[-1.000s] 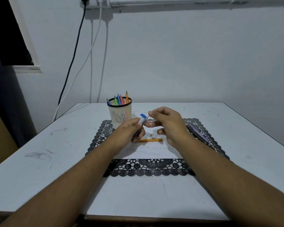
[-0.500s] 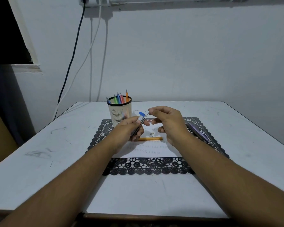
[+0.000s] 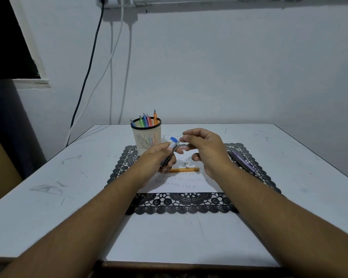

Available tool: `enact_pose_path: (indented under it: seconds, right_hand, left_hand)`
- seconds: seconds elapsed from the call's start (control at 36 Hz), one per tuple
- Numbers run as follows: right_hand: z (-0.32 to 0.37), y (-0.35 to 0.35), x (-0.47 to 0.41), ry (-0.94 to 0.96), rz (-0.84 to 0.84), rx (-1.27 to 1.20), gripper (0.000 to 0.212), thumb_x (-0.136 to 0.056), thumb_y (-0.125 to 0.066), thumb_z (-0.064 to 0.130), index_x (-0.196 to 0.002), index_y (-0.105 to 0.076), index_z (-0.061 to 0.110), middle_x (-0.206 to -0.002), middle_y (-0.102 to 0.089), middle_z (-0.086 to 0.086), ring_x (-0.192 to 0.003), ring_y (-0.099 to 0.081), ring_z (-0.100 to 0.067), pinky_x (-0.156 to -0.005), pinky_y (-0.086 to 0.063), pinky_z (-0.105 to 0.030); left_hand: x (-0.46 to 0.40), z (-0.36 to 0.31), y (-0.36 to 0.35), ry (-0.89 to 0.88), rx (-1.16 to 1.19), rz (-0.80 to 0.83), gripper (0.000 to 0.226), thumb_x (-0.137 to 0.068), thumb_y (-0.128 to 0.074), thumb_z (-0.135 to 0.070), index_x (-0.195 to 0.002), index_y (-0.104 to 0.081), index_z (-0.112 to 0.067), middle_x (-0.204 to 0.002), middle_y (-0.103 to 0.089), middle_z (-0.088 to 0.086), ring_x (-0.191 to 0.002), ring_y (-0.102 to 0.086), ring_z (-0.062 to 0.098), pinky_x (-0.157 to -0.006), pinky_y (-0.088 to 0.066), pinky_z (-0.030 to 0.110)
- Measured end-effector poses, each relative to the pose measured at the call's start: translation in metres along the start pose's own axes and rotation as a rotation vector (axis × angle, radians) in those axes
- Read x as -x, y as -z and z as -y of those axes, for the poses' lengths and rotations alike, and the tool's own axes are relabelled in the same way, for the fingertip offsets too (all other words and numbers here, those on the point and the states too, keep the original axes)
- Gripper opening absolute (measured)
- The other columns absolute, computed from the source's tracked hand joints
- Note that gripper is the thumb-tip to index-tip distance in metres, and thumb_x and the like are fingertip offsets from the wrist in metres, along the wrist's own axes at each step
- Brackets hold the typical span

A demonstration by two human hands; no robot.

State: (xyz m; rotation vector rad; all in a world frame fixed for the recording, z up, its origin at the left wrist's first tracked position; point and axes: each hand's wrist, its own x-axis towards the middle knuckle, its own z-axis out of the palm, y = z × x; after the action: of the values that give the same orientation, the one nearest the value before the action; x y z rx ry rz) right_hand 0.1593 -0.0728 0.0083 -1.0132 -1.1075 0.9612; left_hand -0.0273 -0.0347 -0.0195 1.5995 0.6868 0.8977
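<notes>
On the table (image 3: 48,177) lies a lace mat (image 3: 181,205) with paper (image 3: 189,187) and a pen cup (image 3: 147,137). Above the paper, the left hand (image 3: 157,157) curls round a blue-capped tube (image 3: 172,149), tilted cap-up. Just beside the cap, the right hand (image 3: 207,149) pinches what looks like a thin lead (image 3: 179,136). An orange pencil (image 3: 184,169) lies below.

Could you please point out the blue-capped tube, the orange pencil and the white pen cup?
Blue-capped clear plastic tube (image 3: 174,140): head view, on its blue cap.
Slim orange pencil (image 3: 184,169): head view, mid-barrel.
White slotted pen cup (image 3: 147,139): head view, front wall.
</notes>
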Motion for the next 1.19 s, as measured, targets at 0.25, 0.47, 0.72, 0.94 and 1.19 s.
enact_pose_path:
  seconds: [0.25,0.47,0.72,0.94,1.19]
  right_hand:
    - [-0.0003,-0.0002,0.0002,-0.007,0.007,0.005,0.010,-0.091,-0.072,0.010,-0.096,-0.078,0.016,-0.094,-0.081,-0.003,-0.068,-0.066,-0.006,-0.049,-0.043,-0.022]
    - [0.0020,-0.0019,0.0021,-0.015,0.001,0.006,0.009,-0.090,-0.071,0.008,-0.093,-0.077,0.015,-0.093,-0.080,-0.003,-0.068,-0.067,-0.006,-0.050,-0.043,-0.022]
    - [0.0040,-0.0016,0.0031,-0.014,0.000,0.028,0.011,-0.089,-0.072,0.007,-0.088,-0.075,0.018,-0.096,-0.080,-0.008,-0.071,-0.066,-0.009,-0.055,-0.044,-0.024]
    - [0.0053,-0.0001,0.0024,-0.013,-0.009,0.030,0.009,-0.090,-0.070,0.007,-0.091,-0.073,0.016,-0.094,-0.081,-0.004,-0.069,-0.066,-0.006,-0.055,-0.044,-0.024]
    - [0.0050,-0.0002,0.0027,-0.026,-0.011,0.013,0.012,-0.087,-0.073,0.007,-0.093,-0.073,0.017,-0.086,-0.078,0.000,-0.067,-0.064,-0.005,-0.054,-0.045,-0.024]
  left_hand:
    - [-0.0007,-0.0006,-0.0001,0.007,0.000,-0.007,0.036,-0.113,-0.038,-0.022,-0.109,-0.073,-0.013,-0.067,-0.052,0.004,-0.058,-0.042,0.015,-0.056,-0.035,0.028]
    - [0.0004,-0.0023,-0.0014,0.011,-0.009,-0.011,0.035,-0.113,-0.038,-0.020,-0.111,-0.072,-0.009,-0.067,-0.051,0.005,-0.057,-0.041,0.016,-0.056,-0.034,0.030]
    - [0.0016,-0.0047,-0.0021,0.028,-0.013,-0.013,0.036,-0.113,-0.038,-0.020,-0.114,-0.070,-0.005,-0.066,-0.051,0.006,-0.058,-0.040,0.017,-0.057,-0.034,0.030]
    - [0.0018,-0.0054,-0.0027,0.043,0.010,0.000,0.035,-0.113,-0.039,-0.021,-0.116,-0.069,-0.002,-0.066,-0.052,0.006,-0.056,-0.043,0.015,-0.053,-0.047,0.020]
    - [0.0017,-0.0054,-0.0037,0.040,0.024,0.009,0.035,-0.113,-0.039,-0.020,-0.114,-0.070,-0.004,-0.065,-0.051,0.005,-0.056,-0.042,0.014,-0.054,-0.049,0.019]
